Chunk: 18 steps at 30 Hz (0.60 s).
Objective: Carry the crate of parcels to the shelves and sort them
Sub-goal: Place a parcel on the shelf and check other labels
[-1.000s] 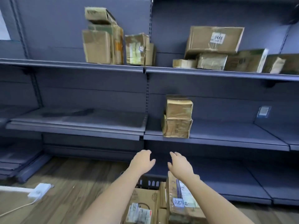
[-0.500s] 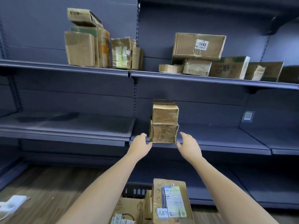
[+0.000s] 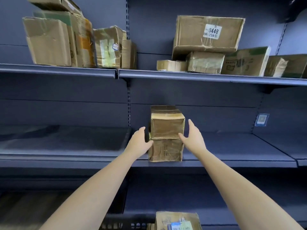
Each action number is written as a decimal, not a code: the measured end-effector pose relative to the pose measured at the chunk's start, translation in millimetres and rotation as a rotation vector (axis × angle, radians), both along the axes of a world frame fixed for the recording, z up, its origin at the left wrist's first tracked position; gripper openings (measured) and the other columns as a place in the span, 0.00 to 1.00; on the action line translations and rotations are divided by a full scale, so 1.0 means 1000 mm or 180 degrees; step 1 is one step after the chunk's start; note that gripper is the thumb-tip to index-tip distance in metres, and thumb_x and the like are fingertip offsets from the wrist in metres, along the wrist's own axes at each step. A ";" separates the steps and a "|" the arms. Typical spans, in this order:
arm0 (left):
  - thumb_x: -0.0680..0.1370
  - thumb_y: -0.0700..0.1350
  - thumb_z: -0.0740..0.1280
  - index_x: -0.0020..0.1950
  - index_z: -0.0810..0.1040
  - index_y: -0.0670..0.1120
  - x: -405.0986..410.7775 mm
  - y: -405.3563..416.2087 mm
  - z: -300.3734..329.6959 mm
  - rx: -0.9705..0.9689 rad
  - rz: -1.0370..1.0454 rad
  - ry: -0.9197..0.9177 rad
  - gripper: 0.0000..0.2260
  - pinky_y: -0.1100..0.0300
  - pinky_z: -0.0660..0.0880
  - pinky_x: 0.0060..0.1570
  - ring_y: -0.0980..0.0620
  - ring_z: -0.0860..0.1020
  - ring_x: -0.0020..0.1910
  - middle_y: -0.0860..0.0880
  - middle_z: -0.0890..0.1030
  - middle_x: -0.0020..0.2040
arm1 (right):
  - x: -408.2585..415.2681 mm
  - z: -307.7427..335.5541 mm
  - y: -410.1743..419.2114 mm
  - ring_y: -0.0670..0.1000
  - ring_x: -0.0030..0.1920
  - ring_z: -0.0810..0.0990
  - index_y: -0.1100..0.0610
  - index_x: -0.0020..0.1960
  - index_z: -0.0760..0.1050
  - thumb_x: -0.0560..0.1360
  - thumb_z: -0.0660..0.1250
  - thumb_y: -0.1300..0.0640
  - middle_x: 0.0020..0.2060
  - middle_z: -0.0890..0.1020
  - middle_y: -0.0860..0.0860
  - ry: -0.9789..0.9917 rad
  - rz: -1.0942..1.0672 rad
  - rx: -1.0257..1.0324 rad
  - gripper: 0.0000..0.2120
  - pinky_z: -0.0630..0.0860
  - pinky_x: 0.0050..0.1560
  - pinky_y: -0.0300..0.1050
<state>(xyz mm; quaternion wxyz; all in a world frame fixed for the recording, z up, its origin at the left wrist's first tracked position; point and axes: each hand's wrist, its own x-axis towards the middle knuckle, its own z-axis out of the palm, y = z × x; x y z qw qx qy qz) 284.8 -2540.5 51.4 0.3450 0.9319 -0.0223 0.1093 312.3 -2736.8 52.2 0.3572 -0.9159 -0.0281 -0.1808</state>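
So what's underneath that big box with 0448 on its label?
The 0448 box rests tilted on a smaller taped box, with a flat little box beside it. Whatever lies behind those is hidden.

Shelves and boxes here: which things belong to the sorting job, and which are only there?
Job:
- left hand and right hand, open beside the stacked boxes
- top box
- bottom box
- crate
- parcel in crate
- middle shelf

Only there:
- 0448 box
- blue tag

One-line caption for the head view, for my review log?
Both open hands, left hand and right hand, flank two stacked boxes on the middle shelf.
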 end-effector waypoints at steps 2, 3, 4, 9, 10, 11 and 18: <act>0.79 0.46 0.65 0.78 0.53 0.44 0.012 0.005 -0.001 -0.0086 -0.0056 0.0012 0.32 0.56 0.64 0.69 0.47 0.63 0.74 0.45 0.62 0.76 | 0.014 0.004 -0.007 0.54 0.72 0.65 0.55 0.78 0.47 0.78 0.63 0.53 0.76 0.60 0.53 0.0048 0.0009 0.0004 0.36 0.69 0.67 0.50; 0.79 0.46 0.65 0.78 0.53 0.44 0.018 0.007 -0.001 -0.0129 -0.0058 0.0013 0.32 0.55 0.63 0.70 0.47 0.62 0.75 0.45 0.61 0.77 | 0.020 0.005 -0.010 0.55 0.71 0.66 0.55 0.78 0.47 0.77 0.64 0.53 0.75 0.61 0.53 0.0098 0.0012 0.0051 0.36 0.70 0.66 0.50; 0.79 0.46 0.66 0.78 0.52 0.44 0.025 0.008 -0.001 -0.0164 -0.0056 0.0012 0.33 0.55 0.62 0.70 0.47 0.62 0.75 0.45 0.61 0.77 | 0.026 0.005 -0.012 0.55 0.71 0.67 0.55 0.78 0.47 0.77 0.64 0.54 0.75 0.61 0.53 0.0167 0.0018 0.0136 0.37 0.71 0.64 0.50; 0.79 0.44 0.65 0.79 0.50 0.45 0.049 -0.005 0.004 -0.0224 -0.0208 0.0076 0.33 0.56 0.64 0.68 0.46 0.64 0.74 0.45 0.62 0.76 | 0.042 0.004 -0.003 0.55 0.68 0.70 0.55 0.78 0.50 0.77 0.64 0.56 0.73 0.66 0.54 0.0404 0.0170 0.0623 0.35 0.70 0.61 0.46; 0.79 0.44 0.65 0.79 0.49 0.45 0.053 -0.009 0.004 -0.0218 -0.0241 0.0084 0.33 0.57 0.65 0.67 0.46 0.66 0.73 0.45 0.63 0.76 | 0.044 0.003 0.000 0.55 0.64 0.74 0.54 0.77 0.52 0.77 0.65 0.57 0.71 0.69 0.53 0.0400 0.0217 0.0672 0.34 0.72 0.57 0.46; 0.79 0.44 0.65 0.79 0.49 0.46 0.056 -0.013 0.004 -0.0246 -0.0248 0.0081 0.34 0.58 0.66 0.65 0.46 0.67 0.72 0.45 0.64 0.76 | 0.046 0.001 0.003 0.54 0.60 0.75 0.53 0.76 0.54 0.76 0.65 0.57 0.69 0.70 0.53 0.0377 0.0240 0.0721 0.32 0.72 0.53 0.44; 0.79 0.41 0.64 0.78 0.52 0.48 0.054 -0.022 -0.003 -0.0785 -0.0094 -0.0311 0.31 0.55 0.66 0.68 0.46 0.66 0.73 0.47 0.65 0.74 | 0.033 -0.001 0.012 0.54 0.73 0.64 0.53 0.77 0.49 0.78 0.63 0.59 0.74 0.63 0.52 0.0164 0.0328 0.1024 0.33 0.66 0.64 0.45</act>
